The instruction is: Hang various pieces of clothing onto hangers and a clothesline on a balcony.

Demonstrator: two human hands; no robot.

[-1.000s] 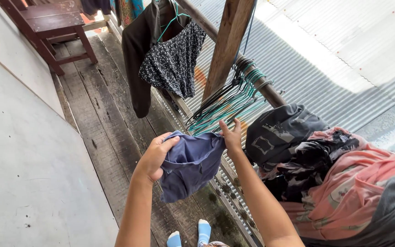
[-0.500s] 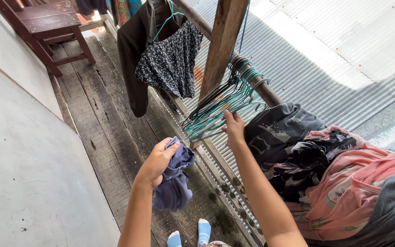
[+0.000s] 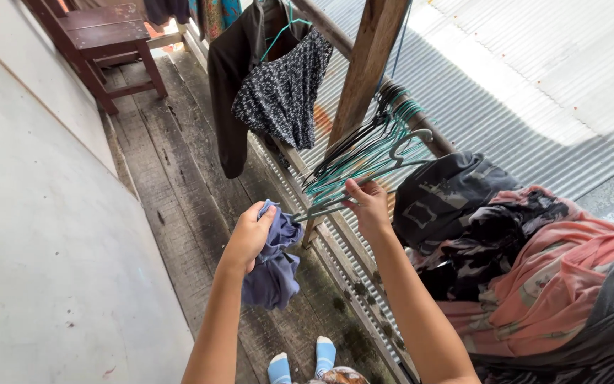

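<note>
Left hand (image 3: 250, 235) clenched on a bunched blue garment (image 3: 273, 267), hanging below and left of the wooden post (image 3: 365, 67). Right hand (image 3: 369, 208) grasping a teal wire hanger (image 3: 364, 186) at the near edge of the hanger bundle (image 3: 371, 153) beside that post. Heaped laundry pile (image 3: 527, 263) right of the post; speckled dark garment (image 3: 282, 92) hanging left of it.
</note>
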